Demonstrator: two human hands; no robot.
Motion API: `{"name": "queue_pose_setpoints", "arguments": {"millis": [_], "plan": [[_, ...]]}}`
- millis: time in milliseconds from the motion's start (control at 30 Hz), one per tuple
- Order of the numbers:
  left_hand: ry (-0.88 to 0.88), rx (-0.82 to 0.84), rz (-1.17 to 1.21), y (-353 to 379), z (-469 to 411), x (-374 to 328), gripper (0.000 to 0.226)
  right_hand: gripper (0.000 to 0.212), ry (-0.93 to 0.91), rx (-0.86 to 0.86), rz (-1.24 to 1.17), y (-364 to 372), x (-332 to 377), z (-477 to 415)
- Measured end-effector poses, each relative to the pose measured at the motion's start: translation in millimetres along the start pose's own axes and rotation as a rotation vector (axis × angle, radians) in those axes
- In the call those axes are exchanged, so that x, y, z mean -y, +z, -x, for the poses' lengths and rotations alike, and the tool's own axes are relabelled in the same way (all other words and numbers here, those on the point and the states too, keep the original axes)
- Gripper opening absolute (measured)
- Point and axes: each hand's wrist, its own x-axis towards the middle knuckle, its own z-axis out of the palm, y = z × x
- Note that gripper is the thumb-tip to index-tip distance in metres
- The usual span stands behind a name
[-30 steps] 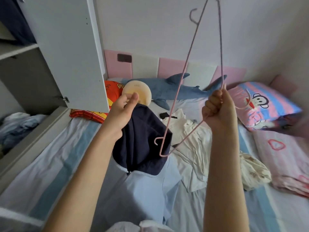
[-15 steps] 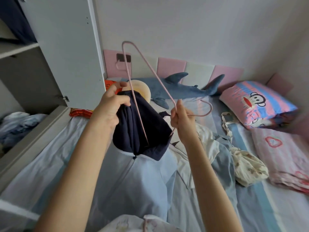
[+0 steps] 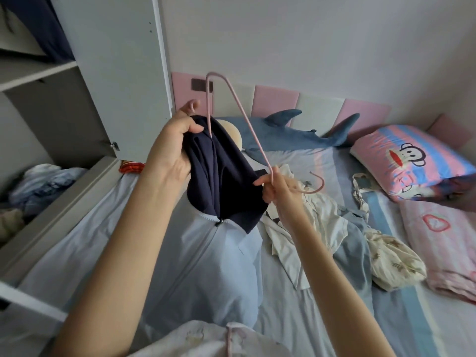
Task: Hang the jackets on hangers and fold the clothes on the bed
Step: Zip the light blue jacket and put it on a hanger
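While our left hand (image 3: 172,155) grips the jacket (image 3: 224,176) collar and our right hand (image 3: 280,194) pinches the hanger (image 3: 244,117), we should angle one arm into a shoulder.

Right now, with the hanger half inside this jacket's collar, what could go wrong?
The grip of the left hand takes only the navy collar, so the jacket may slip. The right hand pinches the pink hanger near its hook; it may twist before reaching the far shoulder. The hook could snag the white shirt below.
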Motion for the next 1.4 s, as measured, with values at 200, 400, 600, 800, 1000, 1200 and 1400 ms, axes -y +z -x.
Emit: {"name": "queue_pose_setpoints", "arguments": {"millis": [200,400,600,800,1000,1200,1400], "plan": [[0.192,-0.118,-0.611,-37,-21,-3,0.044,0.023,-0.255,0.125,0.112,-2,28,6],[0.461,-0.064,-1.363,-62,-21,-22,0.032,0.03,-0.361,0.424,0.21,-27,47,9],[0.515,-0.11,-1.531,-70,-24,-14,0.012,0.032,-0.669,0.35,0.657,-35,37,0],[0.418,-0.055,-1.459,-78,-25,-3,0.016,0.026,-0.38,0.264,0.753,-44,-12,27],[0.33,-0.004,-1.475,-82,-20,4,0.018,0.025,-0.35,0.172,0.847,-46,-24,57],[0.482,-0.038,-1.615,-63,-12,17,0.017,0.025,-0.404,0.096,1.185,-44,-28,65],[0.614,0.077,-1.67,-25,-22,30,0.01,0.021,-0.264,0.434,1.321,15,27,29]]}}
